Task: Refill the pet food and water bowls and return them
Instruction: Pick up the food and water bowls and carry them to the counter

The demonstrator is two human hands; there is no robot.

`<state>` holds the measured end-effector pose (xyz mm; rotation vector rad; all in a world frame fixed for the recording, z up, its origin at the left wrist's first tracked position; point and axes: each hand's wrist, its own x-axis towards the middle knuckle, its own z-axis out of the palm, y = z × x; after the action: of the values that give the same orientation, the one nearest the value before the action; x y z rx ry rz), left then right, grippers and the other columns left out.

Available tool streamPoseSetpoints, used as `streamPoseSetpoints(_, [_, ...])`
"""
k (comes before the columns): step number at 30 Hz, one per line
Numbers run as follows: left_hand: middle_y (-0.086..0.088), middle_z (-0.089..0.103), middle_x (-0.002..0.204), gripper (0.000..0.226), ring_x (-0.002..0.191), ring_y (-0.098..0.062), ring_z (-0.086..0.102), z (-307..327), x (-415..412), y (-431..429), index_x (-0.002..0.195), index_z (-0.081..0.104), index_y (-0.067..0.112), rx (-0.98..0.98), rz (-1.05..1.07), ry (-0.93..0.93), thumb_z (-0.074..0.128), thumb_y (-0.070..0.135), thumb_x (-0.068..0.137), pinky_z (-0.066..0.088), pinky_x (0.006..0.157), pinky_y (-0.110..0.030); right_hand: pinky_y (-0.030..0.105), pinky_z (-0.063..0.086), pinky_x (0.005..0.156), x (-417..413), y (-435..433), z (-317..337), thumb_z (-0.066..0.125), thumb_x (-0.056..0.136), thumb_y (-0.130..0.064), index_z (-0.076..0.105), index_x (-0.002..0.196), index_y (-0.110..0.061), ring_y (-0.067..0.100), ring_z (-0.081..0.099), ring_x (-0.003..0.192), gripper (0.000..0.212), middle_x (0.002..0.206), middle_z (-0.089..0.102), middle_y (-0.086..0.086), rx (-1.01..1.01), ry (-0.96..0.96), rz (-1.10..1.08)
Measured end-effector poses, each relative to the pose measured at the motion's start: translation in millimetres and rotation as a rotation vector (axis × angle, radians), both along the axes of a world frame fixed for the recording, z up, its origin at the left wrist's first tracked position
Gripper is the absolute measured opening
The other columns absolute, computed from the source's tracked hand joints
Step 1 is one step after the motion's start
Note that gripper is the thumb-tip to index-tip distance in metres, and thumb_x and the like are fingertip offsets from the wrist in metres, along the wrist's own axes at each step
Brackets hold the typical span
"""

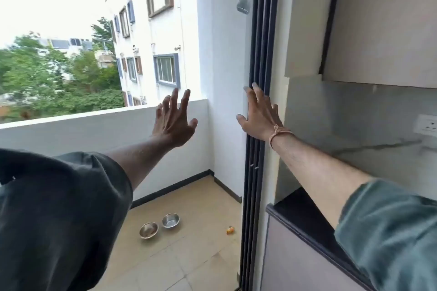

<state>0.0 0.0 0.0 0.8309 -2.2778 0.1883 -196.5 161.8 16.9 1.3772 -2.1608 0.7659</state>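
Two steel bowls stand side by side on the tan balcony floor (189,255). The left bowl (148,230) holds some brown bits. The right bowl (170,220) looks shiny inside; I cannot tell if it holds water. My left hand (174,120) is stretched out at chest height with fingers spread, holding nothing, far above the bowls. My right hand (260,113) is also spread flat, its fingers resting against the dark sliding door frame (257,54). A thread band circles the right wrist.
A white parapet wall (94,130) bounds the balcony. A small orange object (230,230) lies on the floor near the door track. A dark counter (307,215) and cabinets stand at the right. Buildings and trees lie beyond.
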Motion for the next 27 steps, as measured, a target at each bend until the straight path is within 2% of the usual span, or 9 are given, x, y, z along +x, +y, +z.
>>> streamPoseSetpoints(10, [-0.013,0.002,0.17,0.088,0.148,-0.04,0.019,-51,45,-107,0.161,0.001,0.028,0.083,0.213,-0.067,0.055,0.048,0.095,0.024,0.117,-0.058,0.054,0.035,0.11,11,-141,-53,0.063,0.093,-0.037,0.019,0.156,-0.022,0.036,0.036,0.141,0.079,0.167,0.011,0.006,0.124,-0.019,0.152])
streamPoseSetpoints(27, [-0.014,0.005,0.169,0.085,0.151,-0.038,0.015,-149,-13,-301,0.162,0.004,0.028,0.322,0.425,-0.157,0.052,0.048,0.095,0.017,0.121,-0.053,0.053,0.039,0.103,-65,-391,-153,0.062,0.094,-0.038,0.023,0.155,-0.02,0.038,0.041,0.136,0.075,0.165,0.019,0.01,0.355,-0.108,0.326])
